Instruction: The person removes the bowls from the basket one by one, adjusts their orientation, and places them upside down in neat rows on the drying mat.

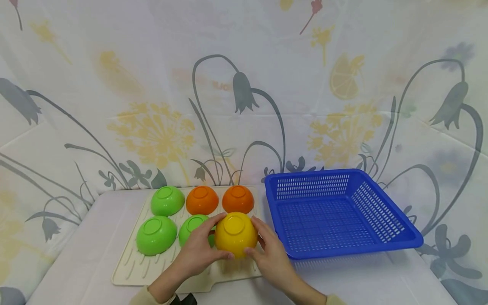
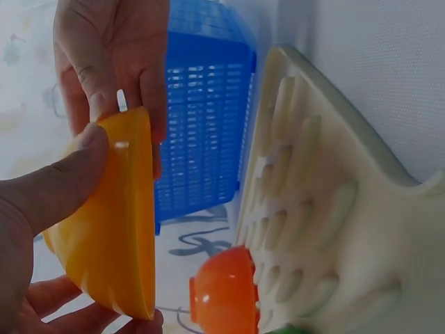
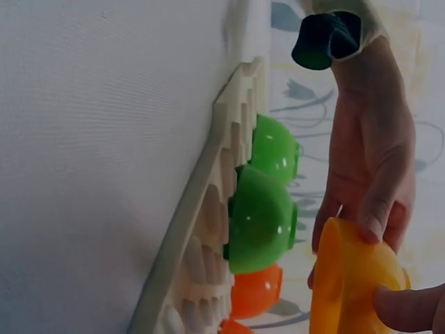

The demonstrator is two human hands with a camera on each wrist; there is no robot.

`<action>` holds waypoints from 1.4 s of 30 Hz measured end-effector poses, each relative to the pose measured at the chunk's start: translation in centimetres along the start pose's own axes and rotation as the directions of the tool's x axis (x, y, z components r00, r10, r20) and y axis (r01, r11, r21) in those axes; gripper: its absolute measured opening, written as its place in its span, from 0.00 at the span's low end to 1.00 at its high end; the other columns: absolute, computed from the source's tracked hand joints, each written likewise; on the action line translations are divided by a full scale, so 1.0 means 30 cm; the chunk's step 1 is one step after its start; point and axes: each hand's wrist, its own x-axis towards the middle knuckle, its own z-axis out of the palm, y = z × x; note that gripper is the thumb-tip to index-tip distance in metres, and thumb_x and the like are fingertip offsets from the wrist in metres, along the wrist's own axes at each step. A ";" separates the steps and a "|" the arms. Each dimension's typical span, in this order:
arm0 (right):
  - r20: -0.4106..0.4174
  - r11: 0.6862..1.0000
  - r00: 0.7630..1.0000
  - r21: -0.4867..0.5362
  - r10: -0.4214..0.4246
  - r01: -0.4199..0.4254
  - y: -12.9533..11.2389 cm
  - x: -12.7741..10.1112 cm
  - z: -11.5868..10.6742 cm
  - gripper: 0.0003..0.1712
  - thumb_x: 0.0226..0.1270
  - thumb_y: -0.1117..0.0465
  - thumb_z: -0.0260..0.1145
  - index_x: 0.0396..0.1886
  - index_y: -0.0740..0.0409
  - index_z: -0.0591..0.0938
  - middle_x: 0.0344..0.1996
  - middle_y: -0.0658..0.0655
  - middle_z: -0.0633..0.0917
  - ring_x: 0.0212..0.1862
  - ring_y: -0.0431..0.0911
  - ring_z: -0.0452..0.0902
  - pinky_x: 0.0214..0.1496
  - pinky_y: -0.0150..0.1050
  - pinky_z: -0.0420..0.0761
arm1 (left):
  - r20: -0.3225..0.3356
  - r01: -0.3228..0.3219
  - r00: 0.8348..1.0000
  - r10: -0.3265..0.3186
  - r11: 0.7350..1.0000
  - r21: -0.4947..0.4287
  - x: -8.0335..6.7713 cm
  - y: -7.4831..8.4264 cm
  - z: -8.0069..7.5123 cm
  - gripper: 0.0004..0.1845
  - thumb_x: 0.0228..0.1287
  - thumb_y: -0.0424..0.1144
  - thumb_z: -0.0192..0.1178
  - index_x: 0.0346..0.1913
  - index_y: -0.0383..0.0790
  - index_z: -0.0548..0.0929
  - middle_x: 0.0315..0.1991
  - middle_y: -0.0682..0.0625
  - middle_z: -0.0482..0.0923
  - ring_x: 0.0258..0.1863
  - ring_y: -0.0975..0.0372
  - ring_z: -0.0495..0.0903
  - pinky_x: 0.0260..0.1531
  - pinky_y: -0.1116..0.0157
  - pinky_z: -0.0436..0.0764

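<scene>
Yellow plastic bowl (image 1: 236, 234), upside down, is held between both hands, fingers curled around its sides. The left hand (image 1: 199, 248) grips its left edge, the right hand (image 1: 270, 254) its right edge. The wrist views show the bowl lifted just clear of a cream ribbed drying mat (image 1: 133, 264). Three green bowls (image 1: 157, 235) and two orange bowls (image 1: 202, 200) sit inverted on the mat. A blue slotted plastic basket (image 1: 381, 212) stands just to the right on the white table (image 1: 373, 279).

Yellow bowl (image 2: 111, 209) (lifted) between hands
</scene>
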 end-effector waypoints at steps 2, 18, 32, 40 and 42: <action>0.002 1.000 1.000 0.005 0.012 -0.012 0.013 0.001 0.009 0.40 0.65 0.76 0.65 0.75 0.66 0.61 0.74 0.68 0.59 0.74 0.61 0.55 0.69 0.48 0.61 | -0.015 -0.004 1.000 0.005 0.999 0.042 0.005 -0.001 0.008 0.51 0.40 0.44 0.83 0.71 0.39 0.70 0.64 0.46 0.74 0.59 0.53 0.75 0.58 0.50 0.77; -0.106 0.987 0.988 -0.096 0.116 -0.126 0.083 0.030 0.042 0.44 0.61 0.72 0.70 0.73 0.74 0.59 0.71 0.75 0.61 0.72 0.67 0.58 0.71 0.62 0.58 | -0.039 0.011 0.999 -0.005 0.986 0.164 0.059 -0.036 0.101 0.46 0.44 0.41 0.82 0.68 0.34 0.71 0.65 0.40 0.73 0.63 0.47 0.73 0.62 0.47 0.73; -0.104 0.972 0.971 -0.072 0.215 -0.223 0.138 0.093 0.050 0.45 0.56 0.74 0.74 0.71 0.74 0.63 0.68 0.75 0.67 0.70 0.66 0.62 0.70 0.60 0.61 | -0.015 0.124 0.992 -0.124 0.991 0.053 0.070 -0.070 0.141 0.43 0.55 0.36 0.74 0.72 0.31 0.65 0.70 0.35 0.65 0.69 0.42 0.65 0.68 0.43 0.62; -0.090 0.965 0.962 -0.016 0.258 -0.261 0.157 0.109 0.055 0.46 0.55 0.74 0.74 0.72 0.73 0.62 0.69 0.74 0.67 0.70 0.66 0.62 0.71 0.60 0.60 | -0.017 0.154 0.988 -0.153 0.987 0.047 0.072 -0.076 0.147 0.42 0.57 0.33 0.72 0.72 0.32 0.63 0.70 0.35 0.64 0.69 0.42 0.64 0.68 0.42 0.62; -0.087 0.966 0.963 0.000 0.257 -0.258 0.159 0.108 0.056 0.46 0.55 0.75 0.74 0.72 0.73 0.62 0.69 0.74 0.66 0.70 0.66 0.62 0.71 0.59 0.59 | -0.020 0.148 0.989 -0.147 0.988 0.052 0.072 -0.079 0.148 0.42 0.57 0.33 0.72 0.72 0.31 0.63 0.70 0.35 0.64 0.69 0.42 0.64 0.68 0.42 0.62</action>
